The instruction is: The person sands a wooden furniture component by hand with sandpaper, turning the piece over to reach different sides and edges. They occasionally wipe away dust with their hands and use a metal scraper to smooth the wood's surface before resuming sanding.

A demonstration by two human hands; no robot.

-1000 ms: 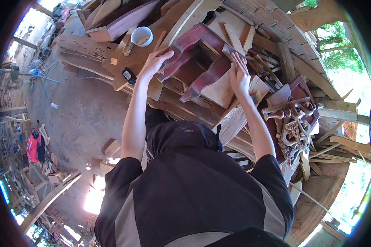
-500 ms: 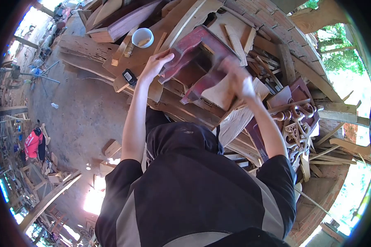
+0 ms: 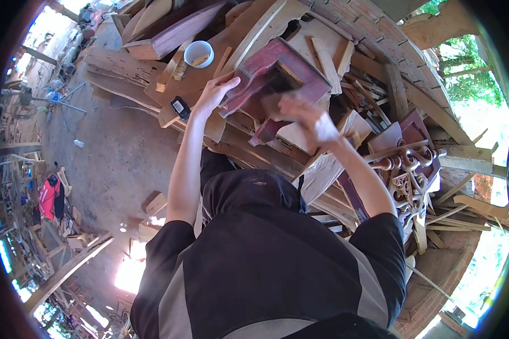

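Observation:
A dark red painted wooden frame with scalloped, curved legs [image 3: 312,85] is tilted over the wood pile in front of me. My left hand [image 3: 216,93] is closed on its left side, thumb on top. My right hand [image 3: 310,117] is over the frame's right leg, smeared by motion. A brownish blur shows at its fingertips, and I cannot make out whether it is a held thing. Left of the frame stands a white bowl [image 3: 199,54] with a light piece inside. A small black object with a pale label [image 3: 180,107] lies near my left wrist.
Planks and offcuts [image 3: 328,62] are heaped around the frame. Carved wooden scrollwork [image 3: 404,181] leans at the right, beside a brick wall [image 3: 373,28]. A concrete floor [image 3: 113,152] stretches to the left, with wood blocks [image 3: 154,202] on it. Red cloth [image 3: 48,198] hangs at far left.
My right hand has moved left and inward across the frame, from its right edge toward the middle. My left hand and the frame have shifted only slightly.

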